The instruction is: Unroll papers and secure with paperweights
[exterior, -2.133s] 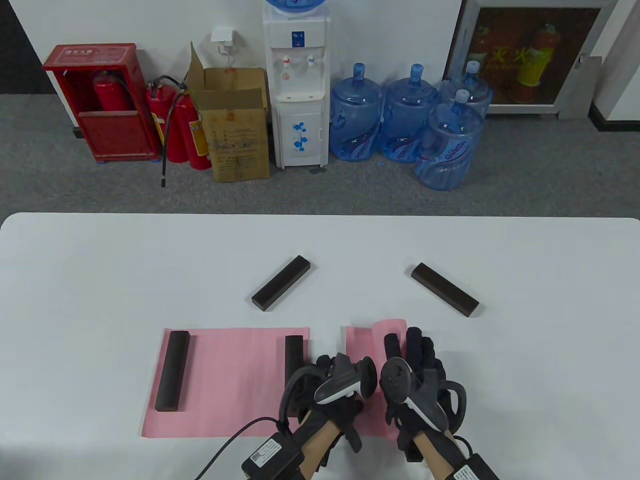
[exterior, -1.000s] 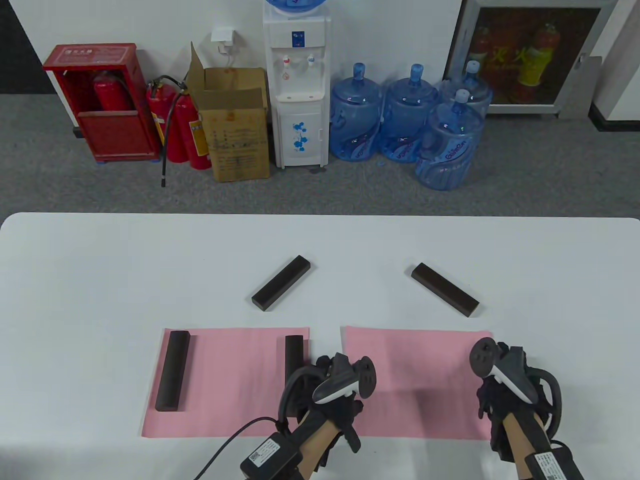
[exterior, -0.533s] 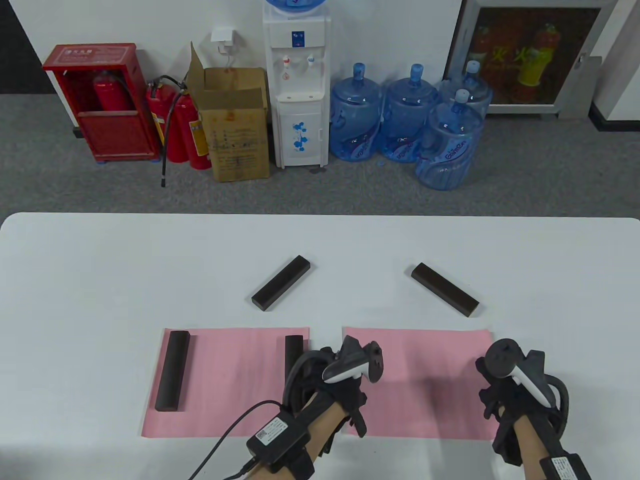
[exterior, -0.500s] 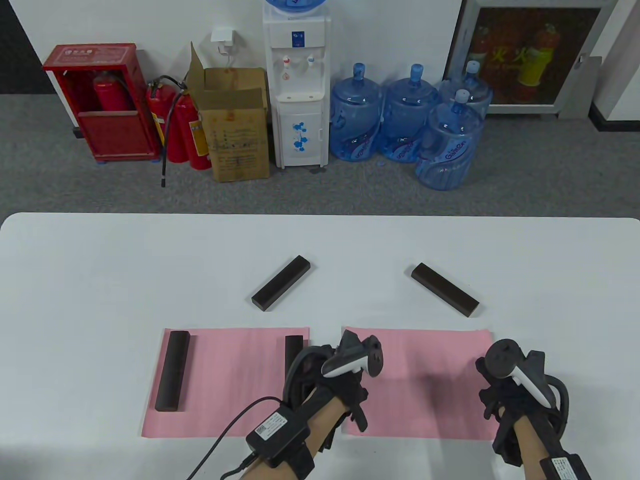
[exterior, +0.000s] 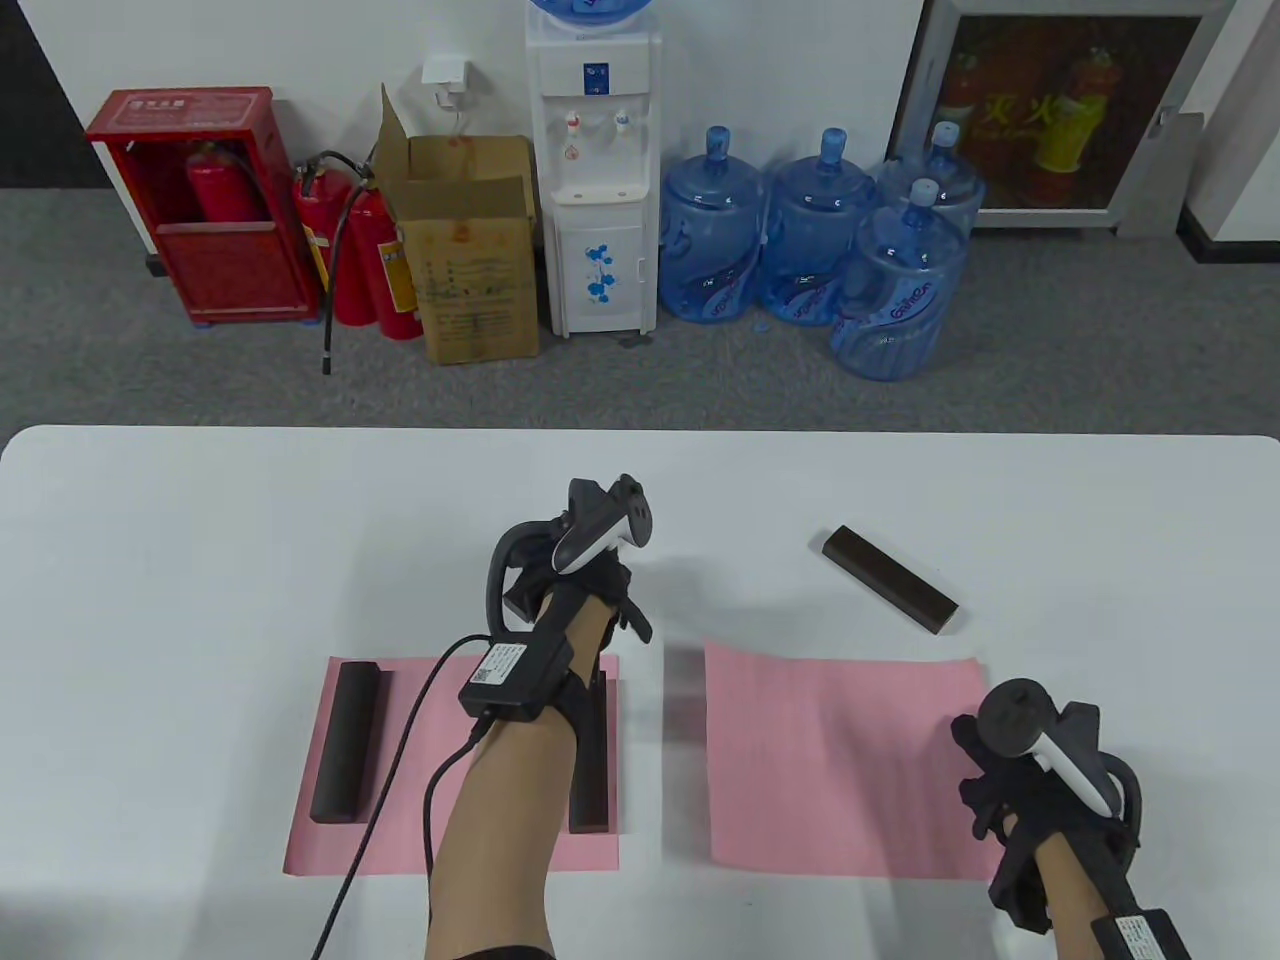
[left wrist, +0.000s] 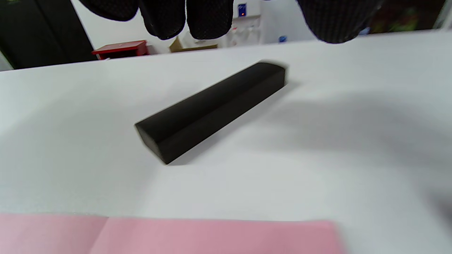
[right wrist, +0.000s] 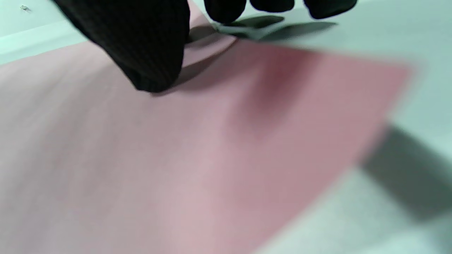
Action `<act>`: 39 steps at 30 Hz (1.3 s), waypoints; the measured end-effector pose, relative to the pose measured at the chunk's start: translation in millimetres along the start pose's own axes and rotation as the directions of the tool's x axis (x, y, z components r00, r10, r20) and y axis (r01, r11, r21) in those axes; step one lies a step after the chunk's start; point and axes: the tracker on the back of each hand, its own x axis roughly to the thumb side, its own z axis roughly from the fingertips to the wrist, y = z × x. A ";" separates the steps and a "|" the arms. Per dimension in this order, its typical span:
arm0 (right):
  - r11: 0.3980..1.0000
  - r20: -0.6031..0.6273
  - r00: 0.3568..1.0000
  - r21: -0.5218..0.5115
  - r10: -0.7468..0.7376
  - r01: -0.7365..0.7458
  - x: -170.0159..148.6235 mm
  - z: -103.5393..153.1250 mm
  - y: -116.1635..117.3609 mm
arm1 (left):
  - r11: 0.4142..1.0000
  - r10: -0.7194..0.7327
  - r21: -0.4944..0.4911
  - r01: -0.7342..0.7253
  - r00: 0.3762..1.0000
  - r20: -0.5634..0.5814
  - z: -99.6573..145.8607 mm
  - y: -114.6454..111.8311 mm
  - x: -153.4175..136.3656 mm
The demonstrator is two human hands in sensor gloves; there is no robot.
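Observation:
My left hand is stretched out over a loose dark paperweight that lies on the white table; its fingers hang open just above it without touching. The table view hides most of this weight under the hand. My right hand presses the right edge of the unrolled right pink paper, thumb on the sheet. The sheet's left edge is free and blurred. A second loose paperweight lies beyond that paper.
The left pink paper lies flat under two dark paperweights, one at its left end and one at its right end, partly under my left forearm. My left wrist's cable trails across that sheet.
My left hand left the right paper's left edge and reached forward over the loose paperweight. That free edge has shifted slightly right. My right hand stays pressing the right edge.

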 end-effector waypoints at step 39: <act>0.999 0.012 0.999 -0.014 -0.039 0.039 -6.2 0.4 0.4 | 0.923 -0.011 0.348 -0.165 0.891 0.454 137.2 25.8 33.0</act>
